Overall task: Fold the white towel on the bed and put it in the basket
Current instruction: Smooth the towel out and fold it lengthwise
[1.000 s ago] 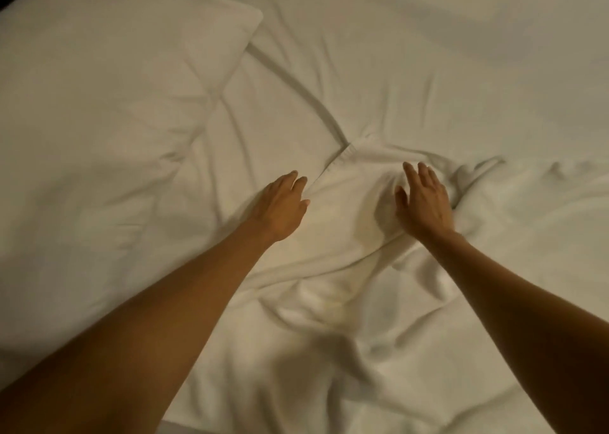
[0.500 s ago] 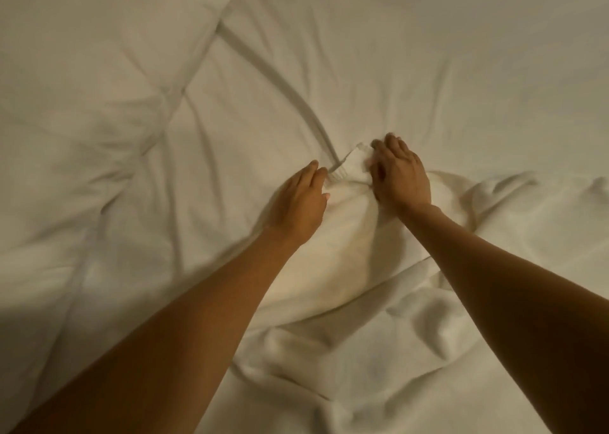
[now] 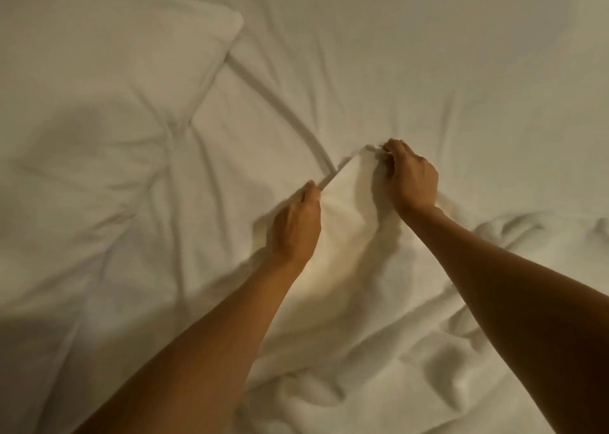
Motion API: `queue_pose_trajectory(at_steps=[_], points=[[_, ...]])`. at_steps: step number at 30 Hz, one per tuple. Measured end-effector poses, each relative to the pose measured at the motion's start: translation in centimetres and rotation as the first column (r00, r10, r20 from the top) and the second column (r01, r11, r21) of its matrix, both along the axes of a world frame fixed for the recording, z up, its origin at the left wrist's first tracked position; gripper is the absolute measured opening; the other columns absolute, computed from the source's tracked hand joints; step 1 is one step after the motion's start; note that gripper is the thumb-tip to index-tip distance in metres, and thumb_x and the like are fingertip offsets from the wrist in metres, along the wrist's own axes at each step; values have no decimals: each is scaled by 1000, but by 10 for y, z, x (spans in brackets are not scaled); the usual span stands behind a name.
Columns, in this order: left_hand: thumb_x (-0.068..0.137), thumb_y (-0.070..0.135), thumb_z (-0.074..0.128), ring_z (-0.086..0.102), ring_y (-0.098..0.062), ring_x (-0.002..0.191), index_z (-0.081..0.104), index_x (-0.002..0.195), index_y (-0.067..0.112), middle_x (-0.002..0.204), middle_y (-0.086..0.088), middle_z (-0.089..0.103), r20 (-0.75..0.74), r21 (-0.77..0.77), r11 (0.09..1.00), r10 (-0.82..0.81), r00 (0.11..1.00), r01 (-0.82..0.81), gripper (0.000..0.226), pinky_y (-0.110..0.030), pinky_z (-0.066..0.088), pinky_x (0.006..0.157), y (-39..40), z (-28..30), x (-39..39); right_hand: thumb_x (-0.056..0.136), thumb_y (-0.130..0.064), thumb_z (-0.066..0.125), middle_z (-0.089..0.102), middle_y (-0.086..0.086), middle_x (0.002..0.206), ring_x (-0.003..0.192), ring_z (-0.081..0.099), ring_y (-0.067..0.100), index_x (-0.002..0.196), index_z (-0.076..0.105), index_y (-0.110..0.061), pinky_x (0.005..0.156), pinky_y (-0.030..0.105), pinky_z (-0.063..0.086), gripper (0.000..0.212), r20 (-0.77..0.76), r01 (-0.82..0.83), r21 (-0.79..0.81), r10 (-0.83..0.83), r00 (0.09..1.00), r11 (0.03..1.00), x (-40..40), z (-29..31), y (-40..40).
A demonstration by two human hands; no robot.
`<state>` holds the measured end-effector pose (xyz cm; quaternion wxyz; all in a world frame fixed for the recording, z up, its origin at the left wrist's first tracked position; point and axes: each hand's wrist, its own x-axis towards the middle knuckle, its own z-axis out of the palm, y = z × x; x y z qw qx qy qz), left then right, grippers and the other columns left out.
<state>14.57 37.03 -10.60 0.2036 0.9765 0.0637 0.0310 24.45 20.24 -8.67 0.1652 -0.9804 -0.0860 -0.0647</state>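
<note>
While both hands pinch its far edge, the white towel (image 3: 346,269) lies crumpled on the bed (image 3: 428,71).

Fingers (image 3: 390,148) of the right hand (image 3: 412,180) are clenched on the towel's far corner, lifting it slightly off the sheet; the left hand (image 3: 296,226) grips the same edge just beside it, thumb and fingers closed on the hem. Between the two hands the edge is pulled taut. From there the towel spreads in loose folds toward the person, under both bare forearms. A pillow (image 3: 99,104) rests on the bed to the left, well apart.
</note>
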Motion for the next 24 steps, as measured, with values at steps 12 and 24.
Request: queue_pose_trajectory(at_steps=[12, 24], points=[[101, 11, 30, 63, -39, 101, 55, 114, 5, 106, -23, 68, 16, 72, 916, 394, 919, -394, 29, -45, 47, 81, 94, 35, 95, 90, -8, 41, 60, 10, 110, 79, 59, 36, 108, 55, -18, 57, 31, 30, 25, 163, -147, -30, 150, 975, 989, 112, 29, 125], [101, 22, 35, 14, -24, 147, 23, 148, 7, 157, -14, 17, 32, 40, 977, 210, 977, -212, 52, -37, 11, 119, 119, -4, 77, 99, -43, 8, -9, 7, 159, 145, -10, 21, 150, -3, -24, 116, 46, -8, 56, -295, -204, -96, 168, 941, 974, 82, -41, 170]])
